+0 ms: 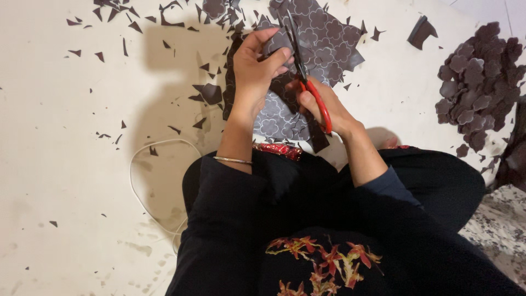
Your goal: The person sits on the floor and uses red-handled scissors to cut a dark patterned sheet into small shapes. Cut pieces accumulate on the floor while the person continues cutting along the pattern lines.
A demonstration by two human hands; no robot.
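While we sit on the pale floor (66,164) with our legs crossed, we are in the middle of cutting flower shapes out of a dark brown sheet printed with thin flower outlines (329,38). Our left hand (255,71) is closed on the near part of this sheet, thumb on top and fingers under it, and holds it up above our lap. Our right hand (323,107) is wrapped around the red handles of the scissors with dark blades (304,60); the blades point away from us and lie across the sheet, but we cannot tell how wide they stand apart.

The sheet reaches from our hands toward the far edge of the floor. Small dark offcuts (109,22) are scattered over the far left part of the floor. A heap of finished dark flower-shaped pieces (476,82) rests near the right edge, well apart from the hands. A thin white cable (137,181) curves on the floor beside our left knee.

We judge that one shape is being cut along its outline. The next move calls for turning the sheet a little with the left hand, so the blades can follow the curved petals without crossing the printed line.
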